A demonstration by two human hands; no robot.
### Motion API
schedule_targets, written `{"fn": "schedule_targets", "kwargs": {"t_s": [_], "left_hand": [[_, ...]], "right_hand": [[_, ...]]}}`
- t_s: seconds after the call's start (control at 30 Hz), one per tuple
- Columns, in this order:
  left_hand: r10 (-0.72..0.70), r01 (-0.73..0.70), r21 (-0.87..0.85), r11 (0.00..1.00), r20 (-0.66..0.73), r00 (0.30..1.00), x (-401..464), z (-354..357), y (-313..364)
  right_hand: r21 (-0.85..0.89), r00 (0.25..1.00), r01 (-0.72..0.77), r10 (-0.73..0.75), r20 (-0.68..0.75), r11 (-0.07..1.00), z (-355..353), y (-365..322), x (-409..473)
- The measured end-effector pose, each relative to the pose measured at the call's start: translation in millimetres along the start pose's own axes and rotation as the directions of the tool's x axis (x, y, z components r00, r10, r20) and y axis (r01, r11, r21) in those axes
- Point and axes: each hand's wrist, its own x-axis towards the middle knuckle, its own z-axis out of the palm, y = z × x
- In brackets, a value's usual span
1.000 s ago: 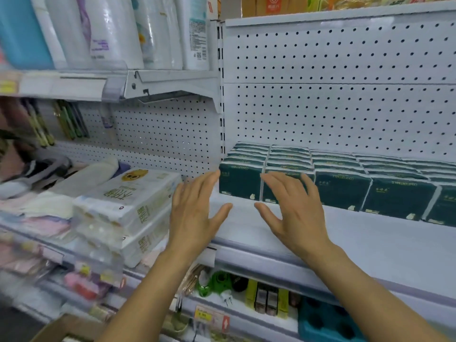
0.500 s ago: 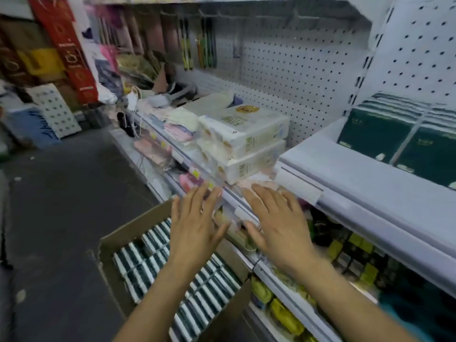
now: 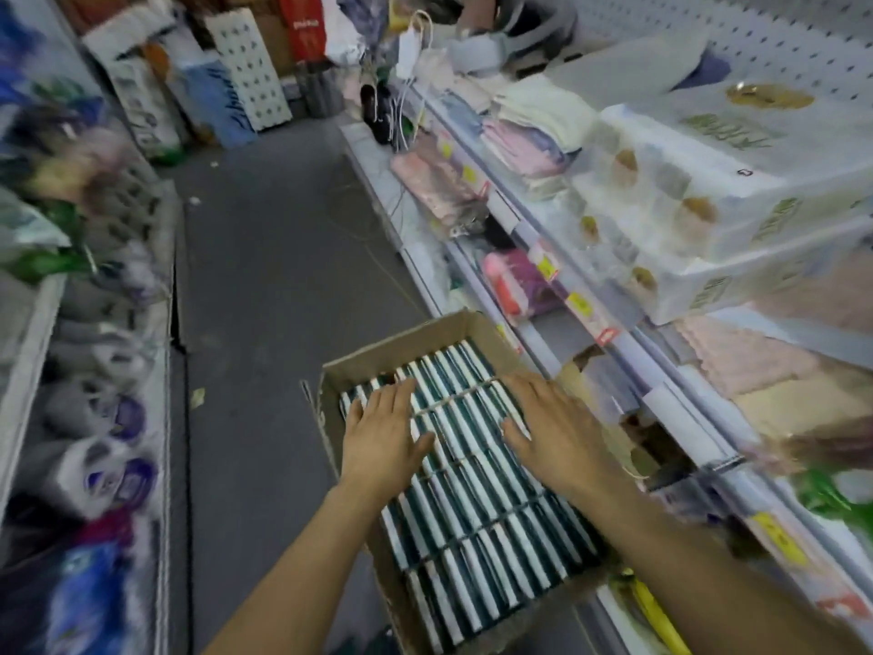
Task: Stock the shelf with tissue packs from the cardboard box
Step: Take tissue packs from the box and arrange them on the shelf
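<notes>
Head view: both hands hover flat, fingers straight, above the tissue packs (image 3: 477,484) standing on edge in the cardboard box (image 3: 415,338). Left hand (image 3: 385,437) and right hand (image 3: 550,430) seem equally near; pack rows run away from the person.

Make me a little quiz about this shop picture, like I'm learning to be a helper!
1. True or false: the left hand is already holding a tissue pack.
2. What stands on the floor under both hands? A) a basket B) a cardboard box C) a bucket
3. Fill in: the tissue packs in the box are dark green and ____.

Key
1. False. Both the left hand and the right hand are spread flat over the packs, fingers straight, gripping nothing.
2. B. The box sits on the floor beside the shelves.
3. White.
</notes>
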Motion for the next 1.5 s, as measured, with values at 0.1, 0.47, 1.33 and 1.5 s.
{"fn": "schedule_targets", "kwargs": {"t_s": [0.1,0.47,1.33,1.5], "left_hand": [[-0.077,0.076,0.013,0.997,0.084,0.993,29,26,-31],[-0.303,0.343,-0.101,0.934,0.287,0.909,114,123,-99],[-0.612,0.645,-0.248,0.723,0.205,0.764,158,151,-109],[-0.564,0.570,-0.580,0.581,0.218,0.797,121,116,-96]], "right_hand": [[-0.029,0.995,0.025,-0.022,0.099,0.999,40,0,36],[0.056,0.946,-0.044,0.023,0.325,0.997,178,-14,143],[0.152,0.834,-0.485,0.404,0.375,0.861,230,-34,181],[0.335,0.865,-0.499,0.434,0.252,0.799,173,-28,142]]}}
